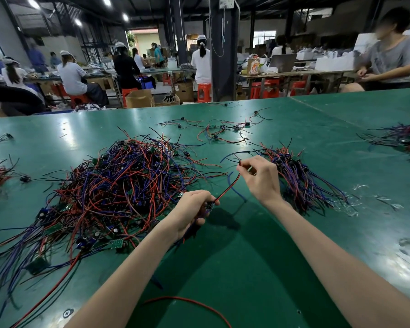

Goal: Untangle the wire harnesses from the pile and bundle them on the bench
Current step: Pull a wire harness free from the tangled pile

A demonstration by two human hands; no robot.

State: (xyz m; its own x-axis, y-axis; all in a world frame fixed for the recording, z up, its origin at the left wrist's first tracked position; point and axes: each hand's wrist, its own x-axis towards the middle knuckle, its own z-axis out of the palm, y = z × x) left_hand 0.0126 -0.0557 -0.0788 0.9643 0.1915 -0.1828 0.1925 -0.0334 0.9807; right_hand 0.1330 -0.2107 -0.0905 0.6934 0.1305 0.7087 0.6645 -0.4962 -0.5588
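Stretching red wire (227, 185) between both hands, held apart above green tabletop (246, 261). Left hand (192, 209) grips its board end, fingers curled. Right hand (260, 178) pinches wire tip. Tangled pile (118, 185) at left, smaller bundle (301, 178) just behind right hand, loose harnesses (223, 132) farther back.

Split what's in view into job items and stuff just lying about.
Job: tangled pile, held harness gripped by left hand and pinched by right hand, laid-out bundle, bench.
Lying about: plastic scraps, cardboard box, red stool, laptop.
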